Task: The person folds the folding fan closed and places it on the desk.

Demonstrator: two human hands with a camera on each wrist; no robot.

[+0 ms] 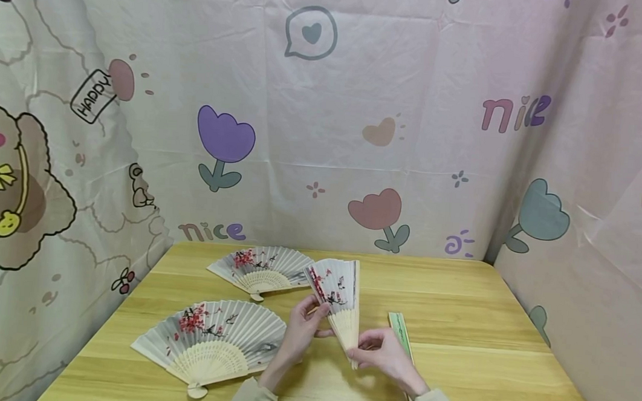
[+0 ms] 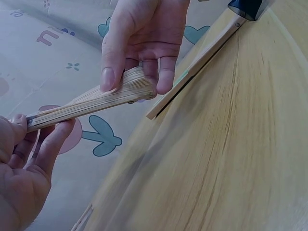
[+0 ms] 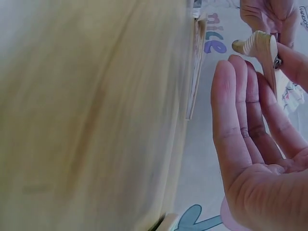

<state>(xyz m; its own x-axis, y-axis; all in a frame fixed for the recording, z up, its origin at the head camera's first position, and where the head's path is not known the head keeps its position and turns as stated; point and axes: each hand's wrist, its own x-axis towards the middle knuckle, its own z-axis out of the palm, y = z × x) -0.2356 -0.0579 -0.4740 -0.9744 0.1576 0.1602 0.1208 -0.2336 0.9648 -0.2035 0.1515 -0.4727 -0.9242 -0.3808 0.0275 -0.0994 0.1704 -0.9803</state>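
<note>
A partly unfolded folding fan (image 1: 343,304), pale with red blossoms and bamboo ribs, is held above the table between both hands. My left hand (image 1: 304,327) grips its left edge about midway up. Down at the pivot end, my right hand (image 1: 381,352) pinches the ribs between thumb and fingers. In the left wrist view, the stacked ribs (image 2: 96,101) run from the left hand (image 2: 26,173) to the right hand (image 2: 144,38). The right wrist view shows the fan's rounded pivot end (image 3: 260,45) by the right hand's fingertips (image 3: 224,74).
Two spread fans of the same pattern lie on the wooden table (image 1: 484,318): a nearer fan (image 1: 216,334) at left and a farther fan (image 1: 265,270) behind it. A narrow green-faced strip (image 1: 399,332) lies right of the right hand. Printed cloth (image 1: 313,133) hangs around the table.
</note>
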